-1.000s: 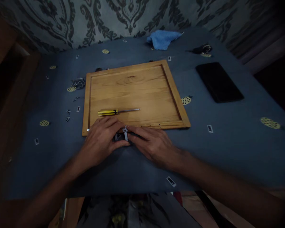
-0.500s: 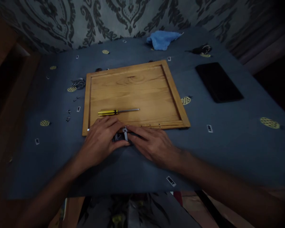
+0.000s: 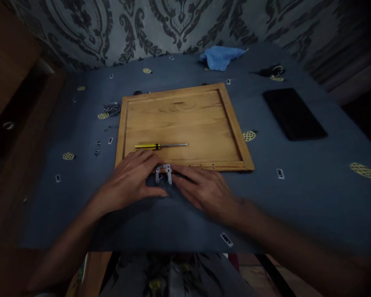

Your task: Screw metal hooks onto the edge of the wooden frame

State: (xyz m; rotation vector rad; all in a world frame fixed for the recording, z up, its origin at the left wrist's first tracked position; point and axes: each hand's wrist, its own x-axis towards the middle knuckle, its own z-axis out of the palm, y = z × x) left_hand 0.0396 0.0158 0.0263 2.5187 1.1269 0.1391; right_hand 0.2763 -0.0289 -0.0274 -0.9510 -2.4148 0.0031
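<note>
A small silvery metal bracket with two prongs [image 3: 168,175] sits at the front edge of a wooden panel with a raised frame [image 3: 179,119]. My left hand [image 3: 132,175] is at the bracket's left side, forefinger against it and thumb stretched out just below. From the right, the fingertips of my right hand [image 3: 204,187] press on the bracket. My fingers hide part of it and of the panel's edge. A screwdriver with a yellow and black handle [image 3: 148,146] lies on the panel just beyond my left hand.
Several small screws [image 3: 97,148] lie on the blue tablecloth [image 3: 297,206] left of the panel, near a cluster of metal pieces [image 3: 112,109]. A blue cloth [image 3: 221,57], a black-handled tool [image 3: 270,71] and a flat black object [image 3: 293,113] lie behind and to the right.
The view has shifted slightly. The bracket has turned so that both prongs show, and my left thumb has come away from it. My right fingertips stay at its right side.
</note>
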